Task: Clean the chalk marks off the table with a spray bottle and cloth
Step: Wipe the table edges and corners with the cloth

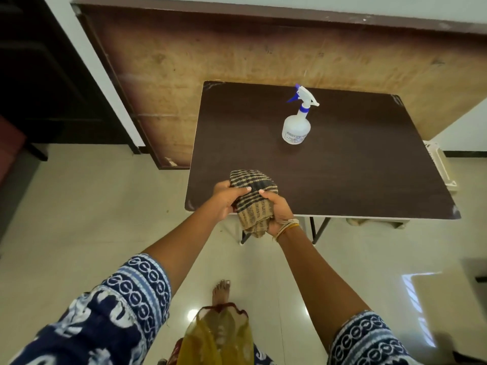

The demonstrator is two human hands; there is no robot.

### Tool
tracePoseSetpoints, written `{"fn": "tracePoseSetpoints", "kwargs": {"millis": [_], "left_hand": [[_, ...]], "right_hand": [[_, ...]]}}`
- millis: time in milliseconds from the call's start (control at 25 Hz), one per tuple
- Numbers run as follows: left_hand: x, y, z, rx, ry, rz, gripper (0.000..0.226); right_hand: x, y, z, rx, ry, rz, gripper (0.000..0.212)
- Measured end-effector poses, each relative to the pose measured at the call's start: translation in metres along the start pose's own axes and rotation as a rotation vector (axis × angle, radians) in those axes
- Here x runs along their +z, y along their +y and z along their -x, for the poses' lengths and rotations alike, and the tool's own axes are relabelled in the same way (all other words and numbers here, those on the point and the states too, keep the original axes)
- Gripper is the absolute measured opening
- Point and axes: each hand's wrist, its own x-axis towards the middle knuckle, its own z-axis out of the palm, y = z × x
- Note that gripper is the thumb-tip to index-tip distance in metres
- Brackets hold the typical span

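Both the left hand and the right hand grip the bunched striped cloth over the desk's near edge. The spray bottle stands well apart; a careless reach could topple it.

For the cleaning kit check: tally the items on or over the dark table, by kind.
Spray bottle: 1, standing upright on the table
Cloth: 1, gripped by the left hand and right hand
Total: 2
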Motion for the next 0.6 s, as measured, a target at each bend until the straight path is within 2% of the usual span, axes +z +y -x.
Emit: {"fn": "tracePoseSetpoints", "kwargs": {"millis": [160,280,360,440,520,600], "left_hand": [[-0.042,-0.024,0.014,0.023,0.098,-0.044,0.023],[-0.083,-0.030,0.011,0.043,0.230,-0.047,0.019],[-0.108,-0.029,0.001,0.032,0.289,-0.057,0.018],[-0.130,-0.030,-0.017,0.010,0.312,-0.079,0.018],[-0.150,-0.030,-0.035,0.004,0.323,-0.120,0.018],[-0.166,-0.032,-0.054,-0.009,0.320,-0.191,0.020]], "right_hand": [[0.000,0.016,0.011,-0.016,0.125,0.027,0.028],[0.013,0.024,0.005,-0.063,0.238,0.152,0.042],[0.027,0.029,-0.006,-0.131,0.317,0.235,0.030],[0.040,0.033,-0.021,-0.256,0.402,0.268,0.017],[0.049,0.041,-0.035,-0.429,0.510,0.299,0.016],[0.056,0.055,-0.048,-0.609,0.709,0.565,0.020]]}}
